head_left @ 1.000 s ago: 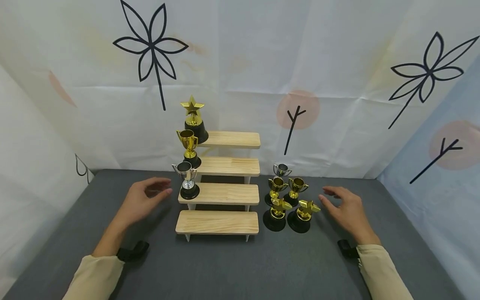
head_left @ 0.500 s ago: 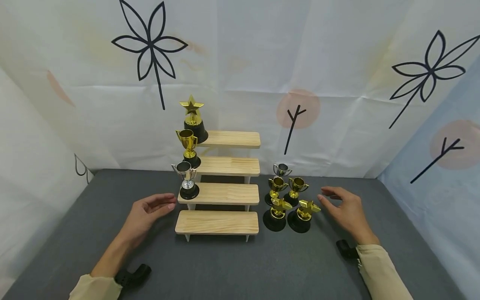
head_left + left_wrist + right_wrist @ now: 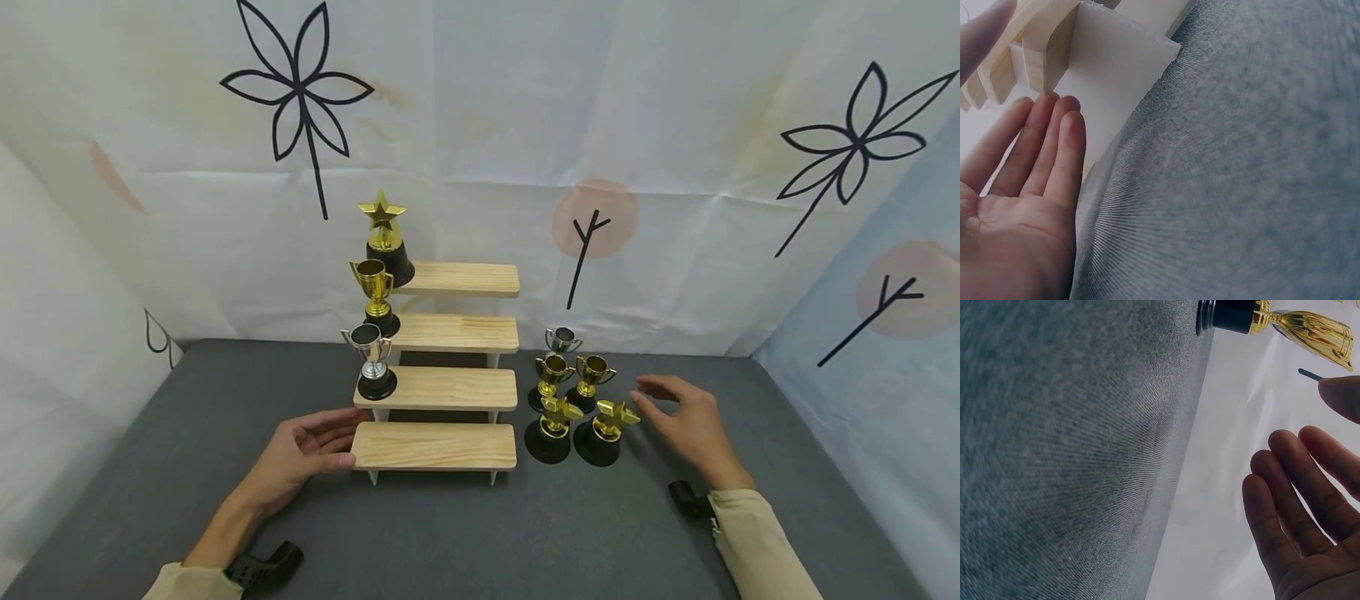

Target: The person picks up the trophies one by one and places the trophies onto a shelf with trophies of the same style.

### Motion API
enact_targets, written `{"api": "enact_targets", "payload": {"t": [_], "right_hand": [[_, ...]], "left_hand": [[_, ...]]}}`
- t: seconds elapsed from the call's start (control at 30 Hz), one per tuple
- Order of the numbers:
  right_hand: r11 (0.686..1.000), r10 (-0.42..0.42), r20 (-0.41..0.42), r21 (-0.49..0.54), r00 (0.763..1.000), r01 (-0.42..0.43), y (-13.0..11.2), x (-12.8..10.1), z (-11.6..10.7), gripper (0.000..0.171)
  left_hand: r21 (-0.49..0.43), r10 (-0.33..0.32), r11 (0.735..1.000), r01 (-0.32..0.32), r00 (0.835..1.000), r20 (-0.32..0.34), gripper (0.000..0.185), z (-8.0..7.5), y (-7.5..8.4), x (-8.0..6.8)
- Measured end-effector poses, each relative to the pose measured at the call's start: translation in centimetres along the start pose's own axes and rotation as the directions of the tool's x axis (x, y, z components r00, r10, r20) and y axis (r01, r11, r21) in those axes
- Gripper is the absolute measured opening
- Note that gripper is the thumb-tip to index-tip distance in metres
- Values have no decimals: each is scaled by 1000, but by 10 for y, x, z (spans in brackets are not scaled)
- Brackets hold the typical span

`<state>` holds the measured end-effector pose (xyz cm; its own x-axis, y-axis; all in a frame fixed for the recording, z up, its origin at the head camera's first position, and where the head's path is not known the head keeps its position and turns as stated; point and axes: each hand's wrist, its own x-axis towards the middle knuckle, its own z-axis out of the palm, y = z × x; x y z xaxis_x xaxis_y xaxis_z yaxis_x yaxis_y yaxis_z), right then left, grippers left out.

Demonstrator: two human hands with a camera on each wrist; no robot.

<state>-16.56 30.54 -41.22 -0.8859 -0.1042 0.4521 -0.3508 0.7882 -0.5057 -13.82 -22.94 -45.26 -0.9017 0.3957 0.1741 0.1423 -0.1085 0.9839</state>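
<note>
A four-step wooden stand [image 3: 442, 387] sits on the grey table. On its left ends are a gold star trophy [image 3: 384, 237] on the top step, a gold cup [image 3: 375, 296] on the second and a silver cup [image 3: 369, 360] on the third. My left hand [image 3: 341, 437] lies at the left end of the bottom step with straight fingers; the left wrist view shows the left hand [image 3: 1029, 187] beside the stand's leg [image 3: 1104, 81]. My right hand [image 3: 660, 400] hovers open, just right of a star trophy [image 3: 603, 429], holding nothing. In the right wrist view the right hand [image 3: 1304, 506] has spread fingers below a gold trophy [image 3: 1279, 319].
Right of the stand is a cluster: a second star trophy [image 3: 551, 429], two gold cups [image 3: 553, 375] [image 3: 594, 375] and a small silver cup [image 3: 562, 340]. White printed cloth walls [image 3: 675, 125] enclose the table on three sides. The grey surface [image 3: 450, 533] in front is bare.
My left hand has come down and to the right, from beside the silver cup's step to the left end of the bottom step. The right hand has barely shifted.
</note>
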Motion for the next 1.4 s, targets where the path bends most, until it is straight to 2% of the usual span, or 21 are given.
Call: {"api": "enact_targets", "payload": {"t": [0.23,0.6,0.77,0.93,1.07,1.2,1.4], "right_hand": [[1000,-6,5,3,1000,6,1,-3,0,31],[1000,-3,0,31,1000,4,0,-3,-1,30],[992,35,17,121,999,-37,-2,-2,-5,29],[937,93,59,331,994,-108,-3,1,-12,29],[886,61,117,452,991,-107,-7,3,-19,29],[851,10,189,514,982,-108,-14,4,-21,33],[838,-48,238,538,970,-90,-22,4,-19,37]], "left_hand": [[-26,37,999,-35,997,62,69,-1,-5,0],[-10,36,999,-35,997,66,69,-1,-9,2],[-6,35,999,-35,997,64,68,-2,-10,2],[0,28,1000,-28,998,57,68,-3,-11,1],[15,17,1000,-18,999,51,69,-3,-11,1],[22,19,1000,-20,998,53,70,-3,-11,0],[11,33,999,-34,997,71,69,-3,-10,0]]}}
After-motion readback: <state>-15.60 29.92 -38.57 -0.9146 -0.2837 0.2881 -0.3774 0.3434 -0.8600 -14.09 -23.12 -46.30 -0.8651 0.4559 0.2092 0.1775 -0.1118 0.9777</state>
